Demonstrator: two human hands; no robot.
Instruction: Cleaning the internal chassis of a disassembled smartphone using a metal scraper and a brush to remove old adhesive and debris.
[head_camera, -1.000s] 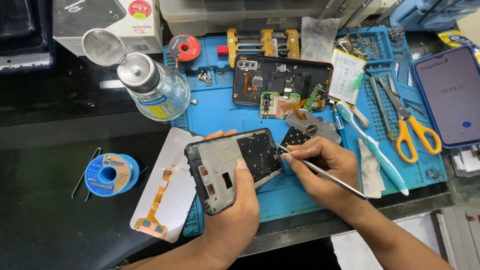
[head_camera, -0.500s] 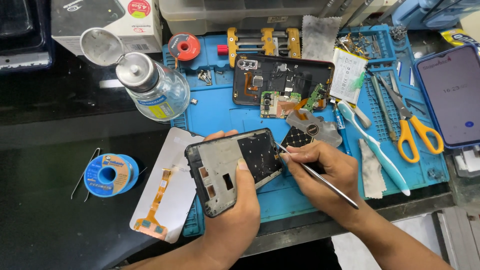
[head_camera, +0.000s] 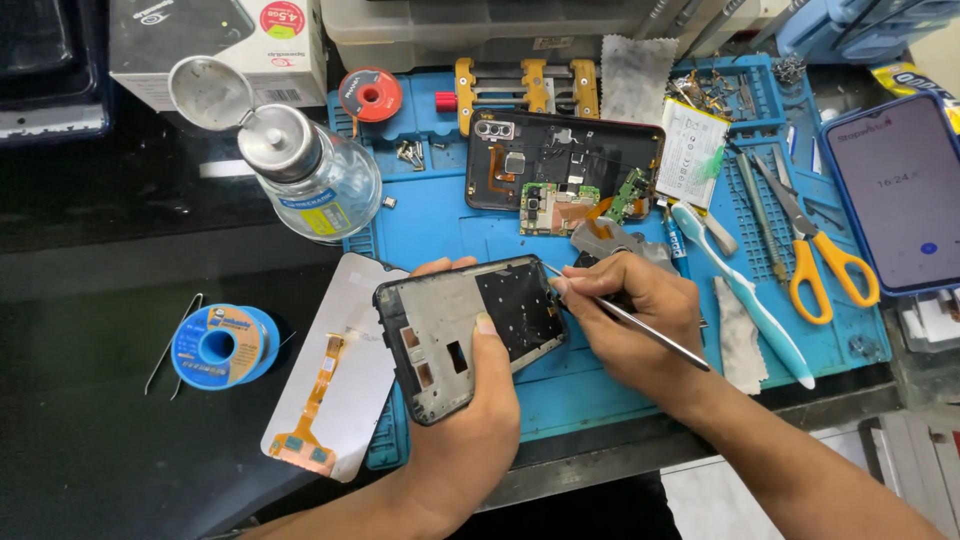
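My left hand (head_camera: 470, 420) grips a black phone frame (head_camera: 450, 325), thumb pressed on its inner face, holding it tilted above the blue work mat (head_camera: 440, 215). My right hand (head_camera: 625, 315) pinches a thin metal pry tool (head_camera: 640, 325), whose tip touches the frame's upper right corner. A detached white screen panel (head_camera: 340, 350) with an orange flex cable lies to the left of the frame, half off the mat.
Behind my hands lie an opened black phone body (head_camera: 570, 155) with circuit boards, a glass solvent bottle (head_camera: 320, 180), a red tape roll (head_camera: 371, 96), a toothbrush (head_camera: 750, 300), orange-handled scissors (head_camera: 815, 260), and a lit phone (head_camera: 905, 190). A blue tape roll (head_camera: 218, 345) and tweezers (head_camera: 172, 345) sit at left.
My right hand has shifted slightly, bringing the pry tool's tip up along the frame's right edge to its upper corner. The left hand keeps the frame steady.
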